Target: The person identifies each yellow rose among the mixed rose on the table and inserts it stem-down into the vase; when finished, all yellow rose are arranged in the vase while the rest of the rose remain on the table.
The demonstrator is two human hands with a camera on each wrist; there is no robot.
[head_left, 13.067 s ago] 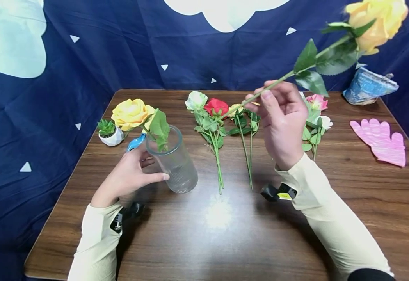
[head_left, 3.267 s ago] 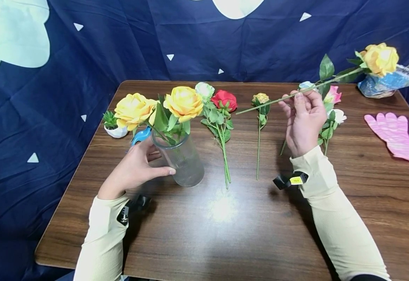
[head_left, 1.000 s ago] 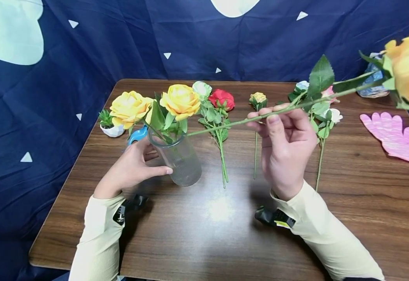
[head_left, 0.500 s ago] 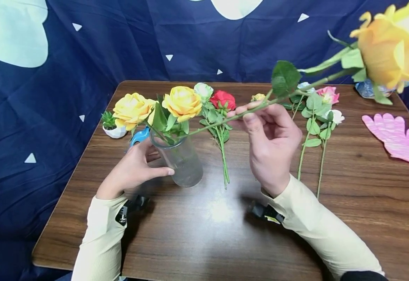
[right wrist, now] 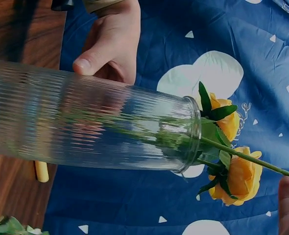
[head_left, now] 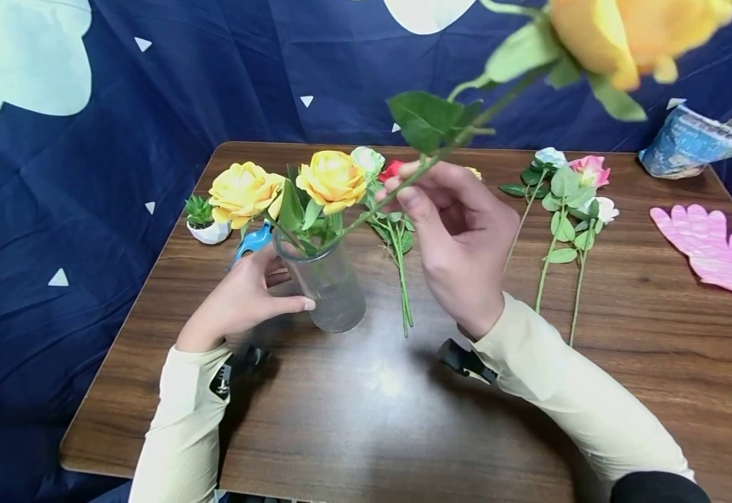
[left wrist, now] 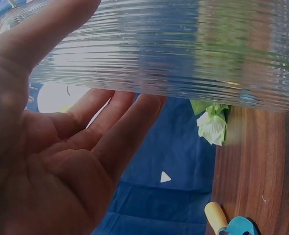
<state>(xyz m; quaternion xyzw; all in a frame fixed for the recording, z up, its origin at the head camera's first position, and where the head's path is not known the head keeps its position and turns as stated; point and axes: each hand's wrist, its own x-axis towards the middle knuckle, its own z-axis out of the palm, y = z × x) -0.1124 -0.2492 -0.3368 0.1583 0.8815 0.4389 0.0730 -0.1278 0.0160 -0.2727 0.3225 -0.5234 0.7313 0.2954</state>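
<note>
My left hand [head_left: 246,297] grips the ribbed clear glass vase [head_left: 334,293], thumb on the near side and fingers behind, in the head view. Two yellow roses [head_left: 331,181] stand in the vase with green leaves at its rim. My right hand [head_left: 466,244] pinches the green stem of another yellow rose [head_left: 642,35], whose bloom leans up to the right, partly out of view. In the right wrist view this rose's stem [right wrist: 252,159] runs into the vase mouth beside the others. The left wrist view shows the glass wall [left wrist: 174,54] close between thumb and fingers.
Behind my right hand lie a red rose [head_left: 391,170] and a pale green-white rose [head_left: 367,161], partly covered. Farther right are pink [head_left: 589,171], white [head_left: 605,208] and pale blue [head_left: 550,157] roses, a pink glove [head_left: 705,248] and a blue bag [head_left: 686,147]. A potted succulent [head_left: 209,227] and blue-handled tool [head_left: 253,243] sit left.
The yellow rose held 13 seconds ago is now in the vase. Since then my right hand has brought another yellow rose leftward, its stem end into the vase mouth. My left hand keeps its grip.
</note>
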